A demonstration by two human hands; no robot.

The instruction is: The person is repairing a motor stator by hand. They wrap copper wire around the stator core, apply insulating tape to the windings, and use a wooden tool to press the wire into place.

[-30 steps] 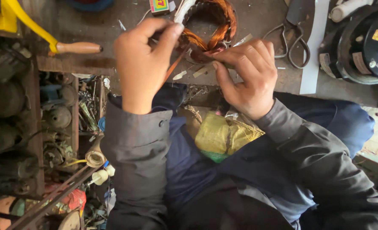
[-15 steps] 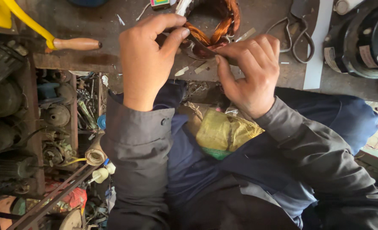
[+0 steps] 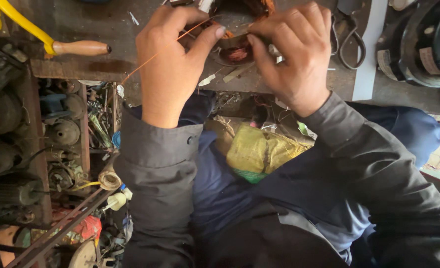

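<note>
Workbench (image 3: 81, 25): copper coil (image 3: 237, 52) between both grips.

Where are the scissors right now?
In the head view, the scissors lie on the workbench at upper right, just beyond the right hand, beside a white strip.

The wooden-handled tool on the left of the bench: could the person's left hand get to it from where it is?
Probably yes. The wooden-handled tool lies in the open on the bench, nothing between it and the left hand, though that hand is pinching a thin copper wire.
</note>
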